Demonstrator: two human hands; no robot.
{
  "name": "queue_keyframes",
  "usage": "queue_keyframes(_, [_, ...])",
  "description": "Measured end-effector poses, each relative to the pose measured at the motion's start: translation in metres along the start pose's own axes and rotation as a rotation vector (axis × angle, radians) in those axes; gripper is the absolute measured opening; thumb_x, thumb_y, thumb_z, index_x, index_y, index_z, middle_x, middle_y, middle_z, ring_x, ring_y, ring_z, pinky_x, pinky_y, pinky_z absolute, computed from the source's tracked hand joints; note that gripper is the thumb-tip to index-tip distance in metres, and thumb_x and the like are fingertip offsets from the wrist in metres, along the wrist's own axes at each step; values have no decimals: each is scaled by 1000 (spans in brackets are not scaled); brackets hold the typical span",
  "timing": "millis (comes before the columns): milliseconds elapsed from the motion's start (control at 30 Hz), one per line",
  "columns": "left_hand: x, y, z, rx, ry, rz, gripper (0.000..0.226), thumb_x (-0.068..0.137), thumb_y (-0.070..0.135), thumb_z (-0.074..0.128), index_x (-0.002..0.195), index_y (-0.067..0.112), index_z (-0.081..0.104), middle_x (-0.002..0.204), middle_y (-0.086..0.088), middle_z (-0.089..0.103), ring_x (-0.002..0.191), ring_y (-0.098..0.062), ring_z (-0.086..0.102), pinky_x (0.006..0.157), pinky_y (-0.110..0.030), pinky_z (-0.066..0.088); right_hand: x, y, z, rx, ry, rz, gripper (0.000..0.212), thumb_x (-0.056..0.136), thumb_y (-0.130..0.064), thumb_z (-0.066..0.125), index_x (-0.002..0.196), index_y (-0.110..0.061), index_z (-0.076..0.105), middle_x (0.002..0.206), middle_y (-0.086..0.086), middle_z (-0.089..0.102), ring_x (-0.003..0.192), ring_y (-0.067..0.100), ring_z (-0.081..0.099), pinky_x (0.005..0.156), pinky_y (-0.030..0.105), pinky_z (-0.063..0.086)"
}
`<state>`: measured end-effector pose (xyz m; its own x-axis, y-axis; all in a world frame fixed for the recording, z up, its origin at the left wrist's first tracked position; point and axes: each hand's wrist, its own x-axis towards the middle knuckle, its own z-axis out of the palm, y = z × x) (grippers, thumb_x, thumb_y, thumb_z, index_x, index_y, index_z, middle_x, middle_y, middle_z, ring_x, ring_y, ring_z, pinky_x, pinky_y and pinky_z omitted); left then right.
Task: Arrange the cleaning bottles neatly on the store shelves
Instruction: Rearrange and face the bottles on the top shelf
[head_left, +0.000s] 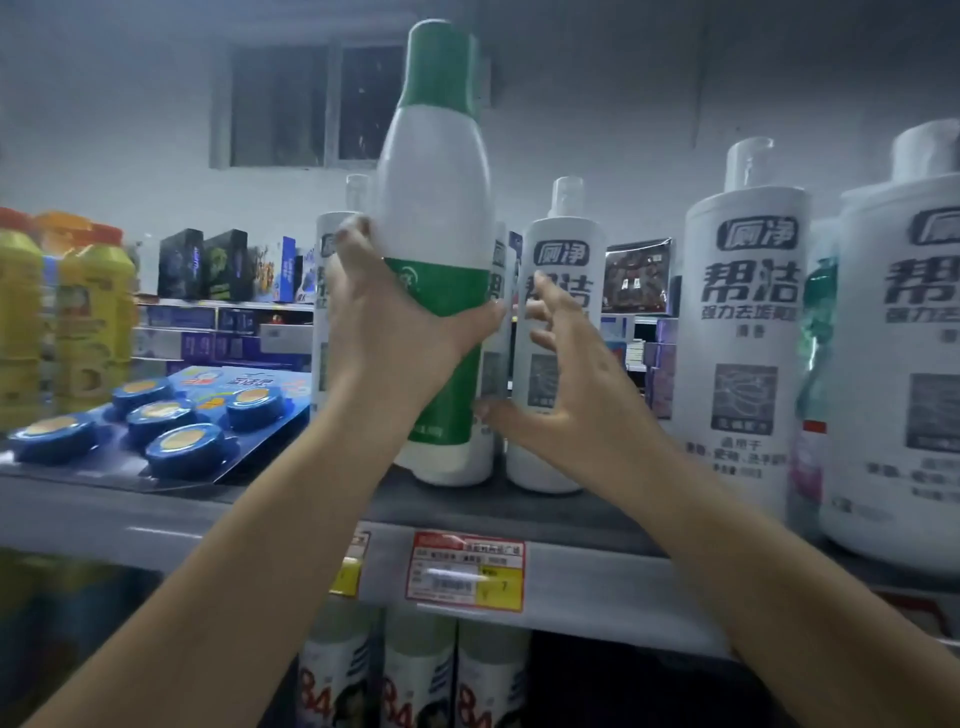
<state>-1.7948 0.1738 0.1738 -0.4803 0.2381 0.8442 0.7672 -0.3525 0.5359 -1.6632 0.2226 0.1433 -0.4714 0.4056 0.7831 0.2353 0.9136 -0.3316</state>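
My left hand (400, 317) grips a tall white bottle with a green cap and green label (436, 171) around its middle, its base at the top shelf (571, 571). My right hand (566, 379) is just right of it with fingers spread, holding nothing, in front of a white cleaner bottle with dark lettering (563, 244). Another white bottle (330, 291) stands partly hidden behind my left hand. Two bigger white bottles of the same brand (745, 332) (904, 364) stand at the right of the shelf.
Blue round cleaner blocks on a blue card (171, 421) lie at the shelf's left, with yellow bottles (93, 322) behind them. A red and yellow price tag (467, 571) hangs on the shelf edge. White bottles (421, 675) stand on the shelf below.
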Motion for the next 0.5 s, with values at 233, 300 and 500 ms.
queue_keyframes(233, [-27,67,41,-342,-156,-64,79,51,37,84,110,23,33,107,-2,56,91,-12,57,66,-17,49,-16,3,-39,302,166,96,74,58,-17,80,119,-28,39,99,-15,60,87,-5,63,69,19,55])
queue_keyframes(300, [-38,82,53,-437,-224,-105,81,48,36,86,110,22,36,106,-3,57,93,-15,59,77,-31,54,-21,11,-51,338,211,141,75,51,-21,79,118,-24,45,98,-6,67,88,8,67,74,33,57])
queue_keyframes(500, [-72,111,74,-504,-347,-46,82,55,43,82,118,23,34,113,2,54,102,-12,55,83,-23,48,-54,20,-85,203,325,206,59,60,-11,79,113,-22,53,93,-5,68,82,4,66,63,15,55])
